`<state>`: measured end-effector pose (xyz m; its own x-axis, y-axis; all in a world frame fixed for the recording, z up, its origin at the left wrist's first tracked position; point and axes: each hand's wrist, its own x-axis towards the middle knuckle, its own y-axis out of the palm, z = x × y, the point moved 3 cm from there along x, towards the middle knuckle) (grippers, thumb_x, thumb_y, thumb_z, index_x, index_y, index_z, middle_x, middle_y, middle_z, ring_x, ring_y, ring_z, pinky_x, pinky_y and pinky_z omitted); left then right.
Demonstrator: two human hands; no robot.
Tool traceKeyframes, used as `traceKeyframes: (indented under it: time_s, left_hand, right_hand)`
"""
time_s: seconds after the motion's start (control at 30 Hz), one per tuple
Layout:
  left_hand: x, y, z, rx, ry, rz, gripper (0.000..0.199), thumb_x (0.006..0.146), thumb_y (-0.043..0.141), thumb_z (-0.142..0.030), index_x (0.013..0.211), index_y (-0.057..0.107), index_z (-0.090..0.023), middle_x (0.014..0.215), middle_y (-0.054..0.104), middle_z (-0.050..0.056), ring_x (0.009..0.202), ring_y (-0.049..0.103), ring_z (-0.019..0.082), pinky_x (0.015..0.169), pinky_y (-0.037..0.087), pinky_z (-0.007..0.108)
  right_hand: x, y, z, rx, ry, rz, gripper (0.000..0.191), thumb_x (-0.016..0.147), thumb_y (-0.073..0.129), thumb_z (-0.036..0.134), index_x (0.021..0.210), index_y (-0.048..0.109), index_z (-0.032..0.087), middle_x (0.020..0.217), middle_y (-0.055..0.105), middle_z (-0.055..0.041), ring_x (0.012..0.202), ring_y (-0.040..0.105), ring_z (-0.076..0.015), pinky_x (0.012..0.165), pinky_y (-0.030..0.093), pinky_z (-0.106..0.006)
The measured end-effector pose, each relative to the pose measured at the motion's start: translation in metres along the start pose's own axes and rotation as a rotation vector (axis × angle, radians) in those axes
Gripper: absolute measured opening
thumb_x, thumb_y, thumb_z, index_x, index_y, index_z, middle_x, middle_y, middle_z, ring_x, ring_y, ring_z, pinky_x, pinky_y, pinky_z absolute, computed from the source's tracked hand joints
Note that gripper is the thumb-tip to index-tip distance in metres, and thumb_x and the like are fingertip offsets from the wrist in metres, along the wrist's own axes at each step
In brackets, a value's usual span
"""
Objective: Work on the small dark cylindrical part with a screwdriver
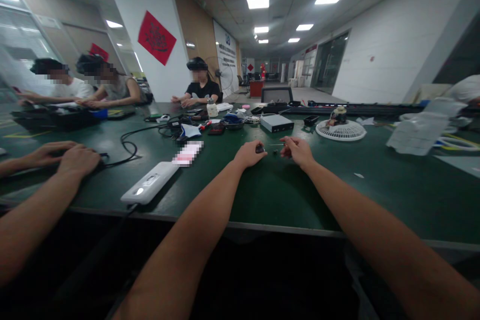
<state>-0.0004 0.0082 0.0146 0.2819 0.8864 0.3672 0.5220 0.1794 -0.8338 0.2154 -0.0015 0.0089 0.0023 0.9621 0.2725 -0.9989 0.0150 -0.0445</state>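
green mat lies under our two hands, near the edge: our left hand pinches one small dark part, our right hand nearly closed on one thin metal shaft, one dark bit between them. farther off, one dark bowl holds something blue.

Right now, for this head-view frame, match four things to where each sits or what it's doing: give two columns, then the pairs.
Things:
1. left hand
2. grey metal box
3. round white fan grille
4. white oblong device

Places and states:
A. right of the box
B. near the green bench's front edge, left of the hands
C. at a small dark part
D. directly beyond the hands

Pairs: 1-C, 2-D, 3-A, 4-B
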Motion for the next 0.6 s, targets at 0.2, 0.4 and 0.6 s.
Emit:
traceKeyframes:
  time_s: [0.2,0.4,0.6]
  left_hand:
    - [0.000,-0.001,0.001,-0.002,-0.034,-0.006,0.043,0.096,0.064,-0.054,0.128,0.071,-0.025,0.119,0.078,0.011,0.110,0.072,0.028,0.097,0.056,0.037]
    - [0.001,0.001,0.003,0.023,-0.040,-0.007,0.048,0.100,0.055,-0.059,0.125,0.070,-0.021,0.115,0.078,0.013,0.106,0.073,0.029,0.095,0.056,0.037]
    - [0.001,0.003,0.003,0.029,-0.043,0.002,0.048,0.098,0.059,-0.057,0.126,0.069,-0.019,0.118,0.077,0.015,0.108,0.072,0.029,0.095,0.055,0.038]
  right_hand:
    - [0.007,-0.001,-0.006,-0.358,-0.234,0.013,0.019,0.096,0.063,0.036,0.095,0.075,0.021,0.089,0.081,-0.0061,0.084,0.075,-0.0215,0.075,0.054,-0.031]
    - [0.003,0.010,-0.009,-0.741,-0.323,0.120,0.019,0.089,0.069,0.017,0.106,0.074,0.026,0.096,0.078,-0.0023,0.083,0.069,-0.0207,0.084,0.052,-0.034]
    - [-0.004,0.017,-0.005,-0.738,-0.357,0.222,0.043,0.078,0.061,-0.004,0.108,0.073,0.025,0.107,0.080,-0.0030,0.098,0.074,-0.0216,0.091,0.053,-0.033]
